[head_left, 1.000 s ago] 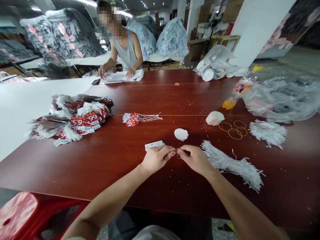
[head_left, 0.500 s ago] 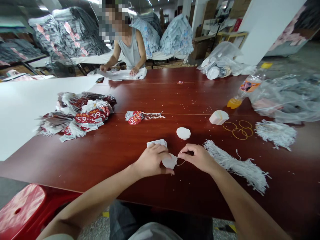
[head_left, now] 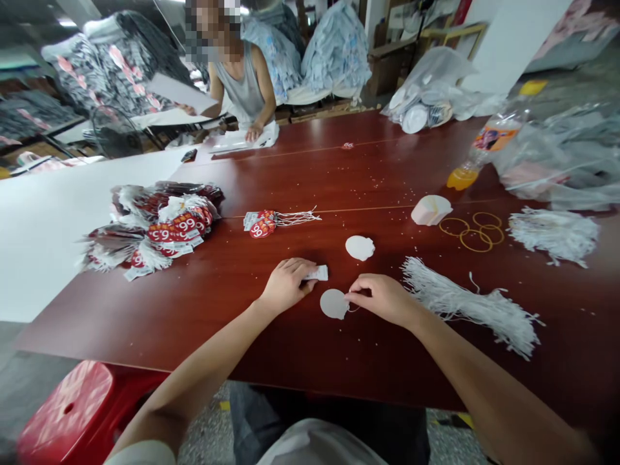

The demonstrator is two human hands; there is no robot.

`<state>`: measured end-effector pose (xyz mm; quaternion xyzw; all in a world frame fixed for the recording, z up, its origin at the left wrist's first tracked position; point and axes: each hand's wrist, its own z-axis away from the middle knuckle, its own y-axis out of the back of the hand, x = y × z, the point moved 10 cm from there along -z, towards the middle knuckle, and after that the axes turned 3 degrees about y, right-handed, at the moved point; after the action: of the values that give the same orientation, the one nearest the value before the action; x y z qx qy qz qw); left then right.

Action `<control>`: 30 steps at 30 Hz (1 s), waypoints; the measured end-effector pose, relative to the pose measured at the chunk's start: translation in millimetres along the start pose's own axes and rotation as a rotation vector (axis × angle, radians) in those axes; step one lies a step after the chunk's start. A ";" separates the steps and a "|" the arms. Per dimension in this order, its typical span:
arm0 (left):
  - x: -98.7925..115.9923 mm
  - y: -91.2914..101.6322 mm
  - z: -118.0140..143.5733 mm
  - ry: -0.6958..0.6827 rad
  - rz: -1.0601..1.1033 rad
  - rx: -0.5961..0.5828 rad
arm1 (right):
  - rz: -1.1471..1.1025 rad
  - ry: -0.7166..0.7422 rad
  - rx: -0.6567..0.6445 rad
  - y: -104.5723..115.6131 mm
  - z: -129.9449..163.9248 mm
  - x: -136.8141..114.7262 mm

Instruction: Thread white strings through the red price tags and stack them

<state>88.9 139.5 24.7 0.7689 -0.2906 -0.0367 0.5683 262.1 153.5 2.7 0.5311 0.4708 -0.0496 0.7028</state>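
My left hand (head_left: 289, 284) is closed over a small stack of white printed labels (head_left: 318, 273), fingers on the far side and thumb on the near side. To its right is a round white hang tag (head_left: 334, 304), its plain face up. At the tag's right edge, my right hand (head_left: 380, 298) pinches a thin white string, and a short loop of it shows below the fingertips. Farther back lies a stack of round tags (head_left: 360, 248). A bundle of white strings (head_left: 469, 307) lies right of my right hand.
At left is a heap of strung red tags (head_left: 169, 226), with a smaller strung bunch (head_left: 261, 223) nearer. Rubber bands (head_left: 475, 240), a tag stack (head_left: 431, 210), more strings (head_left: 555, 236) and a bottle (head_left: 484, 145) stand right. A co-worker (head_left: 242, 77) handles white sheets across the table.
My left hand has let go of the round tag and moved up-left onto the labels. My right hand still pinches at the tag's edge. The co-worker has lifted a sheet.
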 end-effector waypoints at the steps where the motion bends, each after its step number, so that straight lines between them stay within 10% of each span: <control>1: -0.4 -0.5 0.2 -0.003 0.003 0.004 | 0.001 0.003 -0.005 -0.4 0.1 -0.5; 11: -23.5 -1.8 -9.1 0.087 0.172 -0.047 | 0.050 0.242 -0.049 -24.9 3.2 -35.1; 24: -10.5 -3.5 -15.8 0.062 0.161 -0.142 | -0.041 0.183 -0.041 -20.9 1.9 -25.6; 30: 4.7 14.3 -15.6 0.126 -0.143 0.090 | -0.022 0.160 -0.035 -20.4 1.5 -28.4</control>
<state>93.0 147.8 44.3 0.8134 -0.1997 -0.0155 0.5462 235.7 131.3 8.8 0.5158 0.5320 -0.0066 0.6715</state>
